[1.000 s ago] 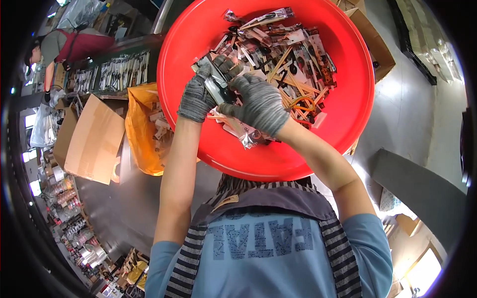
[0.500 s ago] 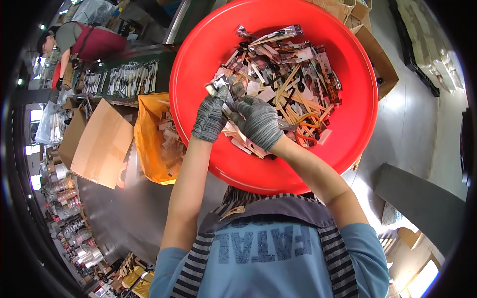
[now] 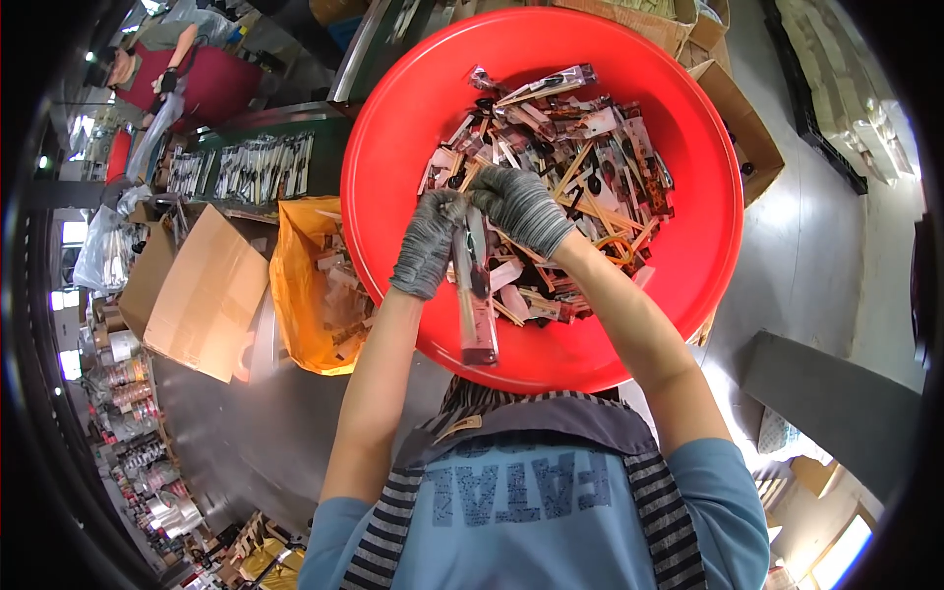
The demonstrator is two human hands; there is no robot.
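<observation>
A large red plastic tub (image 3: 385, 108) stands in front of me, holding a heap of clear cutlery packets (image 3: 590, 182) with wooden sticks and dark pieces among them. Over its near left part, my left hand (image 3: 425, 246) and my right hand (image 3: 521, 206), both in grey striped knit gloves, are close together. Their closed fingers grip the upper end of one long clear plastic packet (image 3: 475, 295). It hangs down toward the tub's near rim, with a dark piece visible inside. My fingertips partly hide its top end.
Left of the tub are an orange bag (image 3: 295, 295) of clear packets and an open cardboard box (image 3: 202, 290). Farther left, rows of packets (image 3: 265, 162) lie on a green conveyor, with a co-worker (image 3: 202, 84) beyond. Another carton (image 3: 752, 138) stands right of the tub.
The long packet now hangs down below my hands, and my left hand is slightly lower. My right hand has shifted up and left. The co-worker's arm has risen, with clear plastic at the hand.
</observation>
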